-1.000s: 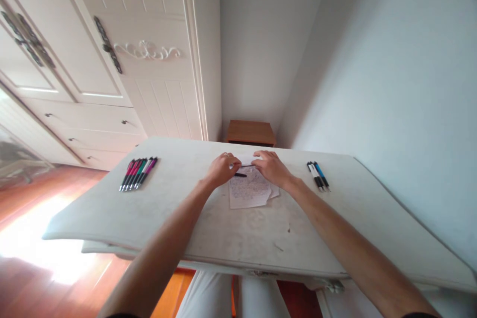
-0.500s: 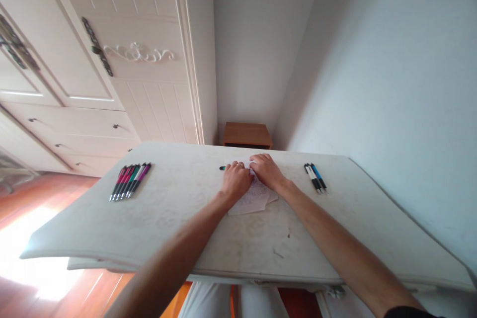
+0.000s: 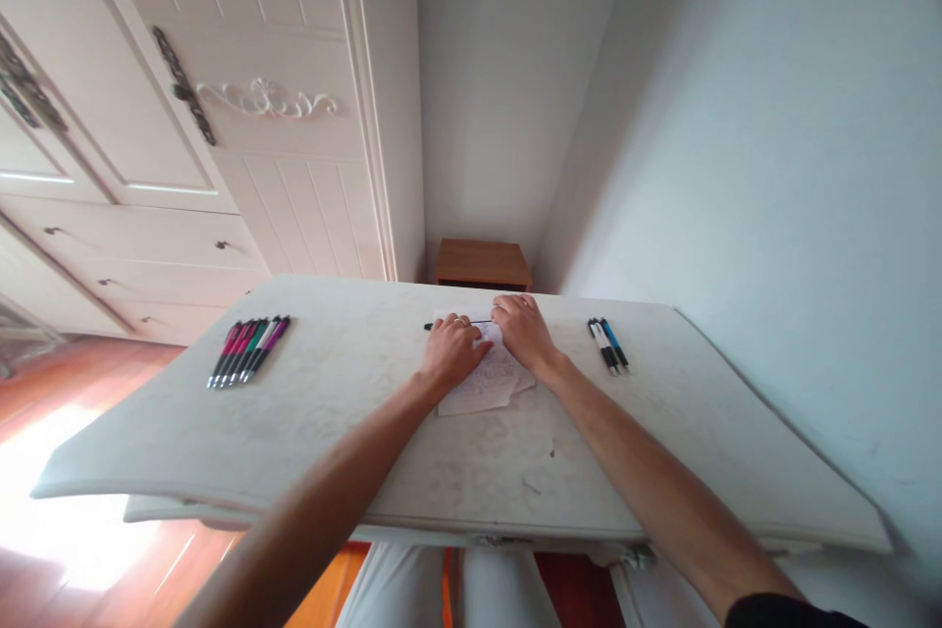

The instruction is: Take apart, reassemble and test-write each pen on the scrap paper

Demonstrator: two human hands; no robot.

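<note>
My left hand (image 3: 450, 350) is closed round a pen (image 3: 428, 326), whose dark end sticks out on its left side. A thin dark rod (image 3: 482, 322), which looks like the pen's ink refill, spans the small gap between my hands. Its other end goes into the curled fingers of my right hand (image 3: 521, 329), which hide what they grip there. Under both hands lie sheets of paper (image 3: 478, 394) with handwriting on them.
On the left of the white table (image 3: 316, 451) lies a row of several pens (image 3: 246, 351) in pink, green, white and purple. A smaller group of pens (image 3: 607, 345), white and blue, lies on the right. Behind the table stands a brown wooden cabinet (image 3: 482, 261).
My hands have drawn apart a little, my left one shifting left with the pen. The thin dark rod now shows between them. The view has shifted slightly.
</note>
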